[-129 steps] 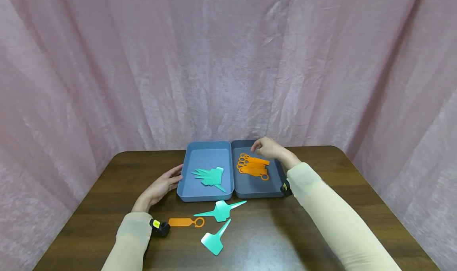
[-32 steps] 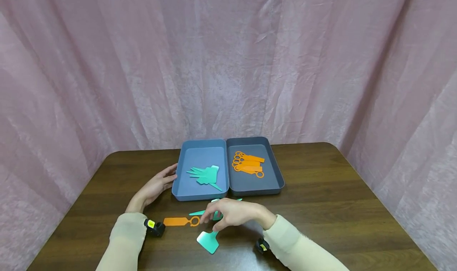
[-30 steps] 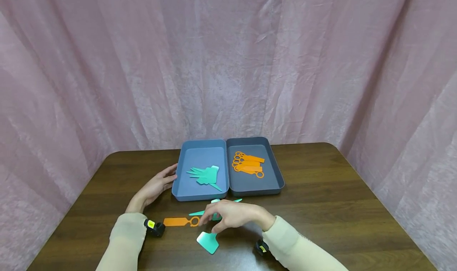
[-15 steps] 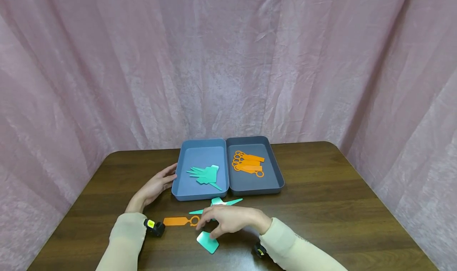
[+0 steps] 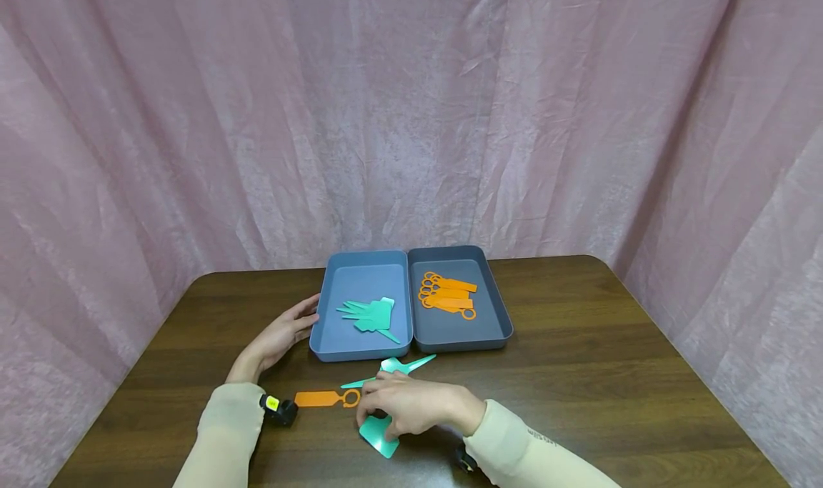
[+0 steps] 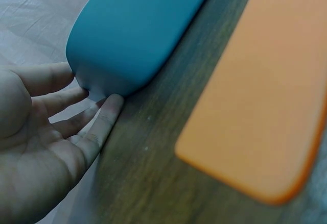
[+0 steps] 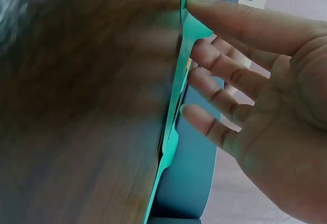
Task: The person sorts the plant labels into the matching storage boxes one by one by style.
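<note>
My left hand [image 5: 278,339] rests its relaxed, extended fingers against the left wall of the blue tray [image 5: 329,288]; the left wrist view shows fingertips touching that wall. My right hand [image 5: 414,404] bends over a green T-shaped plant label [image 5: 374,431] on the table, thumb and fingers pinching it at its edges. Its stem is hidden under the hand. In the right wrist view, the thumb [image 7: 204,5] lies on the green label's face. Just behind are green plant labels [image 5: 393,365], partly covered by the hand. An orange ring label [image 5: 316,399] lies to the left.
Several green plant labels [image 5: 373,316] lie fanned in the blue tray. The dark grey tray [image 5: 489,324] beside it holds several orange ring labels [image 5: 446,295]. Both stand on a brown wooden table [image 5: 579,345] before a pink curtain [image 5: 411,116].
My right hand came from over the grey tray to the front green label, then lowered onto it. The label has shifted slightly right. My left hand stays at the blue tray.
</note>
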Available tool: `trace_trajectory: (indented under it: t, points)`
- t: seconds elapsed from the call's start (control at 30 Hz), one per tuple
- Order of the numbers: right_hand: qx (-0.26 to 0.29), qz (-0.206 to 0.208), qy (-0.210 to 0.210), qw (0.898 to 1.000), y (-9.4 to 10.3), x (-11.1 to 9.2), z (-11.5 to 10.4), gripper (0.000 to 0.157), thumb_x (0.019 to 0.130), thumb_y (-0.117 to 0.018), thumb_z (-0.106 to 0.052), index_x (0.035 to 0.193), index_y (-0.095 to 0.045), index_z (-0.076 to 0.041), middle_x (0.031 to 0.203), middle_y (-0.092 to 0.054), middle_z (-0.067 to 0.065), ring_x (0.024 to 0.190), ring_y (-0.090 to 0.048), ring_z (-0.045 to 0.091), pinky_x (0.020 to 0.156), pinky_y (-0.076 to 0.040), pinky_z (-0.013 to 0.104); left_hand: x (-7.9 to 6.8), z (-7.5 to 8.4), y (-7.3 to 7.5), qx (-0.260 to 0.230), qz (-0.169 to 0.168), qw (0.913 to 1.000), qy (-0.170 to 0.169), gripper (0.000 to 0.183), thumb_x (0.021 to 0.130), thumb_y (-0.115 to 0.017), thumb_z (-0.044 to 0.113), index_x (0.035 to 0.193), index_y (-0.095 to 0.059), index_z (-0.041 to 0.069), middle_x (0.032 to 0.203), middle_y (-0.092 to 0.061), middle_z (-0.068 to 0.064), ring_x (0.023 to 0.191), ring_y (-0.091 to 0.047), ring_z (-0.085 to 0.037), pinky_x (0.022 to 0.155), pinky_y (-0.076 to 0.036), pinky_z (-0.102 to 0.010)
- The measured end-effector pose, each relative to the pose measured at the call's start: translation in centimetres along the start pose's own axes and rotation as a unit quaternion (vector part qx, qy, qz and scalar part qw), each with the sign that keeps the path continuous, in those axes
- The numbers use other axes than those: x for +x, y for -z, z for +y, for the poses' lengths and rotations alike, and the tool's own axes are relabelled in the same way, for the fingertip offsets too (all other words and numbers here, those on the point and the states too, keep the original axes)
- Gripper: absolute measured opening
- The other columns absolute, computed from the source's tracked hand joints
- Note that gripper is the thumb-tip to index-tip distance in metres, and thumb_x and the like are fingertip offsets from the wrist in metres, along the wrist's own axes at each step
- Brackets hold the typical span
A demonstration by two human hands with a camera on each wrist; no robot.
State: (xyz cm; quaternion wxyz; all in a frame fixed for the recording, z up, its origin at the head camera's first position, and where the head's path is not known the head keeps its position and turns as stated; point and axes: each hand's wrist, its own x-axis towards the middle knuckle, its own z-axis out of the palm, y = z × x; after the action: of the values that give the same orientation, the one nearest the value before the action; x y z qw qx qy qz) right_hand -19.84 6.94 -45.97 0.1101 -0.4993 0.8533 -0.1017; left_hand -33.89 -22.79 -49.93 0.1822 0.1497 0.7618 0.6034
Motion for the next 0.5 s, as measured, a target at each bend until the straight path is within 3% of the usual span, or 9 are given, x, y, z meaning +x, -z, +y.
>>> trace_trajectory:
  t: [0.17,0.5]
  points:
    - [0.023,0.011,0.005,1.000,-0.07,0.18,0.05,0.033,0.083,-0.085,-0.005,0.105,-0.071,-0.026,0.083,-0.053,-0.013,0.084,-0.041,0.000,0.076,-0.034,0.013,-0.09,0.02,0.12,0.001,0.001,1.0000,-0.005,0.062,0.115,-0.039,0.018,0.168,-0.010,0.007,0.171,-0.012,-0.024,0.154,-0.024,-0.043,0.125,-0.024,-0.058]
    - [0.150,0.005,0.004,0.989,0.43,-0.11,0.60,0.017,0.096,-0.071,0.000,0.099,-0.068,-0.016,0.082,-0.058,-0.012,0.075,-0.051,-0.003,0.071,-0.047,0.010,-0.13,-0.11,0.17,-0.006,-0.001,1.0000,-0.002,0.062,0.114,-0.040,0.018,0.168,-0.011,0.008,0.171,-0.012,-0.024,0.154,-0.024,-0.042,0.125,-0.024,-0.057]
